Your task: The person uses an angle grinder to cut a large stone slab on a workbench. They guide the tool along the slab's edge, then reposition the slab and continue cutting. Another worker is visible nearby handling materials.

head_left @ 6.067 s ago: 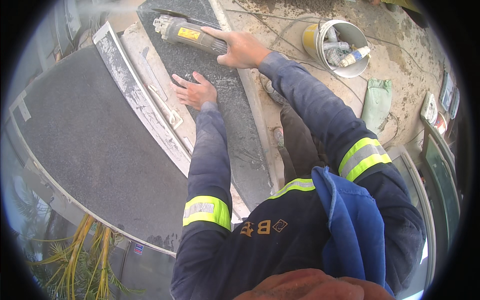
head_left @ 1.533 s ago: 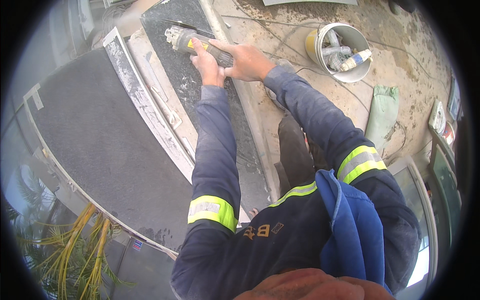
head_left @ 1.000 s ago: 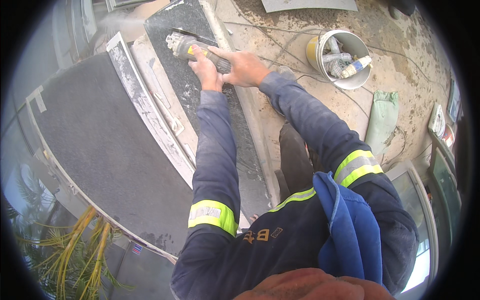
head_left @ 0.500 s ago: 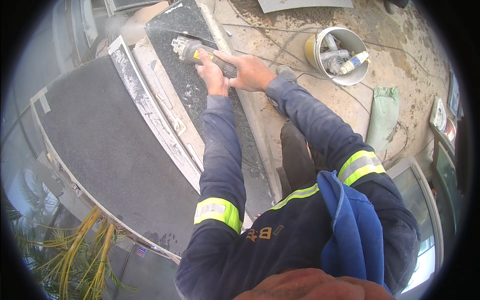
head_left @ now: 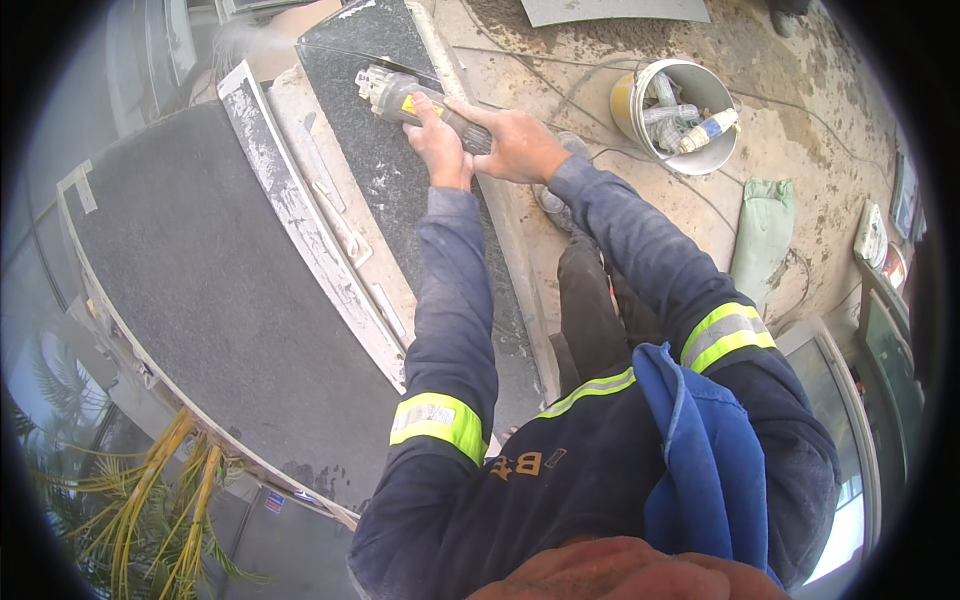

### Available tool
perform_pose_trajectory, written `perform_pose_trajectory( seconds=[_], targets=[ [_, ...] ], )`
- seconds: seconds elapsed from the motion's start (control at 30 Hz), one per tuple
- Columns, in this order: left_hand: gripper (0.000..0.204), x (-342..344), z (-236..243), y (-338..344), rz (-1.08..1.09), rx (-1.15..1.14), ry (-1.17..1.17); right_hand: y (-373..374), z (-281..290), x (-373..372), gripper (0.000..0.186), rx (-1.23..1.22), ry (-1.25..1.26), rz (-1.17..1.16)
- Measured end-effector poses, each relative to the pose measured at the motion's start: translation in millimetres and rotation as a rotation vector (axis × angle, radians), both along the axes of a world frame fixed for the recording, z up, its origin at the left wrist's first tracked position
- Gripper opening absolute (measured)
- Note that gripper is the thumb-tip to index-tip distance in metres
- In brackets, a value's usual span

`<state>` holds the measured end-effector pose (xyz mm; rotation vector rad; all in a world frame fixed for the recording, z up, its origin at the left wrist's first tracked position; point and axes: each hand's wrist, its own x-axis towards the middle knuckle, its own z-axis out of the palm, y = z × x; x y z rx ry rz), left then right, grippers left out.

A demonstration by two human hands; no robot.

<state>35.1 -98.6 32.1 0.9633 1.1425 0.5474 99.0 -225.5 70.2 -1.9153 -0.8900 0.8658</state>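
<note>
A dusty grey angle grinder (head_left: 388, 92) rests over a dark speckled stone slab (head_left: 372, 40). My left hand (head_left: 438, 143) grips the front of its body, thumb lying along the top near a yellow label. My right hand (head_left: 521, 146) is wrapped round the rear of the body, to the right. A thin dark line crosses the slab just beyond the tool, and pale dust (head_left: 250, 42) sprays off to the left. The grinder's disc is hard to make out. White dust and scuffs mark the slab beneath my hands.
Left of the slab lie a paint-flecked white strip (head_left: 300, 215) and a broad dark panel (head_left: 210, 290). To the right stand a white bucket (head_left: 625, 105) holding plastic bottles and a green bag (head_left: 765, 235). Cables (head_left: 800, 105) trail over the stained floor. Palm fronds (head_left: 170, 500) show lower left.
The grinder and both my hands have shifted a little to the right along the line on the slab. My grip stays the same, and dust still sprays leftward.
</note>
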Motion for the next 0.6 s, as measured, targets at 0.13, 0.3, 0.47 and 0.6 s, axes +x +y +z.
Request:
perform_pose_trajectory(
  seconds=[0.13,0.3,0.47,0.6],
  targets=[
    [0.069,3.5,2.0,5.9,-0.015,0.003,0.011,5.4,-2.8,3.5,0.086,-0.005,-0.009,0.004],
    [0.07,7.6,-3.5,19.2,-0.017,-0.002,0.036,16.0,-5.6,5.4,0.088,0.061,-0.027,-0.038],
    [0.07,8.7,-10.5,36.1,-0.026,-0.019,0.042,29.0,-7.5,9.8,0.089,-0.028,-0.021,0.014],
    [0.069,7.8,-2.8,21.1,-0.016,-0.038,0.024,18.7,-8.5,6.4,0.09,-0.02,0.004,0.017]
  ],
)
